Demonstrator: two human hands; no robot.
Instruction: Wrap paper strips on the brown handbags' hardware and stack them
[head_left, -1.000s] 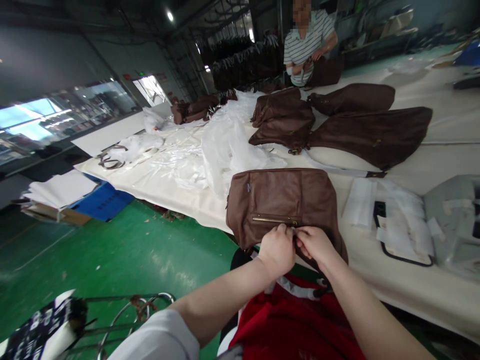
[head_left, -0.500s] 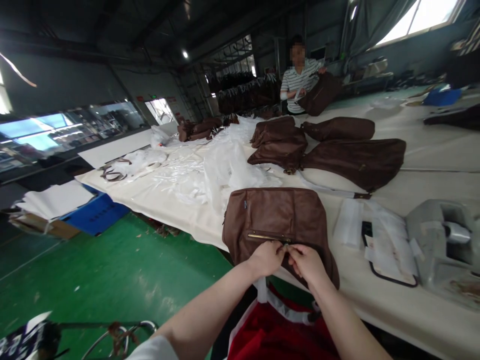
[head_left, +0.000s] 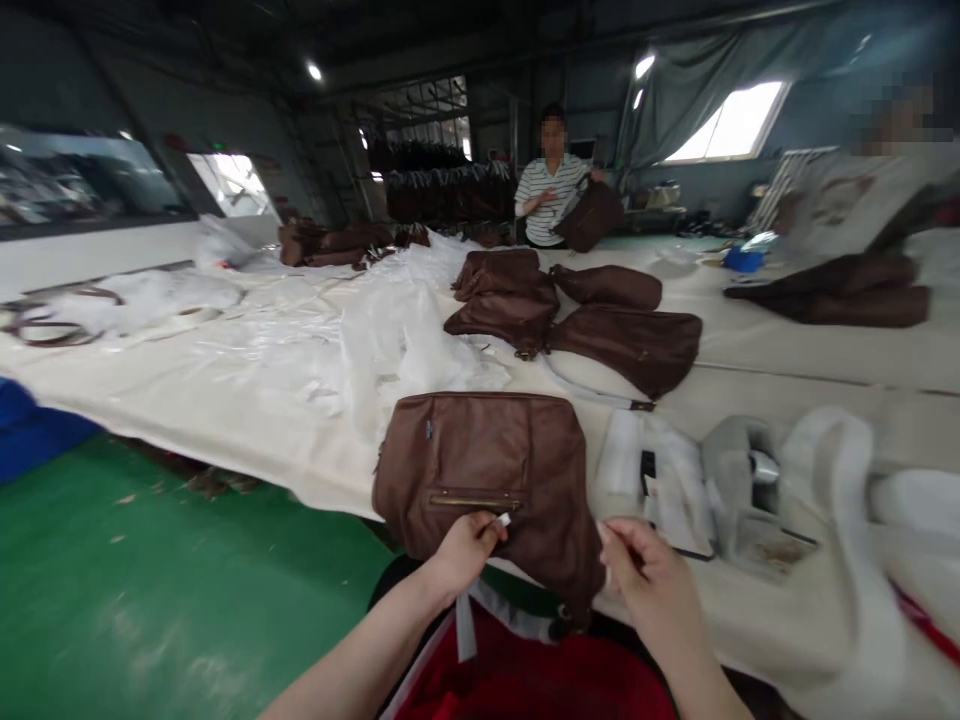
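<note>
A brown leather bag (head_left: 480,440) lies on the table edge right in front of me, its short gold zipper (head_left: 474,501) running across the front panel. Just below the zipper's right end, my left hand (head_left: 466,548) is closed in a pinch on a small white piece (head_left: 503,520), too small to name more exactly. My right hand (head_left: 646,562) is off the bag's right side, thumb and fingers pinched together. Whatever those fingers hold, if anything, is too small and blurred to make out.
Several brown bags (head_left: 630,345) lie further back on the cream-covered table (head_left: 315,455). Crumpled clear plastic (head_left: 397,330) is heaped at the middle left. To my right stands a grey tape dispenser (head_left: 739,480) beside white wrapping. A person in a striped shirt (head_left: 546,190) holds a bag across the table.
My hands, together below the zipper before, have come apart. The right one has moved rightward off the bag; the left still pinches near the zipper. The view has turned to the right.
</note>
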